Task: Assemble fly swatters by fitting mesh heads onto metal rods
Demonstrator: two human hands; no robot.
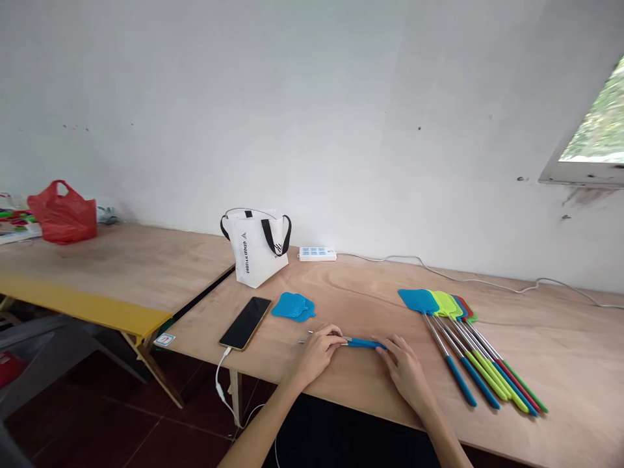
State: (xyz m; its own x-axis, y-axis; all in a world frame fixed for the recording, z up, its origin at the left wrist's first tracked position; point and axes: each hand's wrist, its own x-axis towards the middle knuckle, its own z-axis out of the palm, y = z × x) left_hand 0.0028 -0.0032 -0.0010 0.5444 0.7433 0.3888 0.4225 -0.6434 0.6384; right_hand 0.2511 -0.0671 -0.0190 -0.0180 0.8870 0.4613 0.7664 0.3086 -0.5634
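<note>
Two fly swatter handles (363, 342), metal rods with blue grips, lie side by side across the front of the table. My left hand (318, 351) is closed over their metal rods, whose bare tips stick out to its left. My right hand (402, 367) has its fingers closed on the end of the blue grips. Beyond my left hand, detached blue fly swatter heads (292, 306) lie overlapped and flat. To the right of my right hand, several whole fly swatters (470, 344) in blue, yellow-green, red and green lie fanned in a row.
A black phone (245, 323) with a white charging cable (219, 383) lies near the table's left edge. Behind it stand a white bag (256, 250) and a power strip (317, 253) by the wall. A second table (121, 260) on the left holds a red plastic bag (65, 218).
</note>
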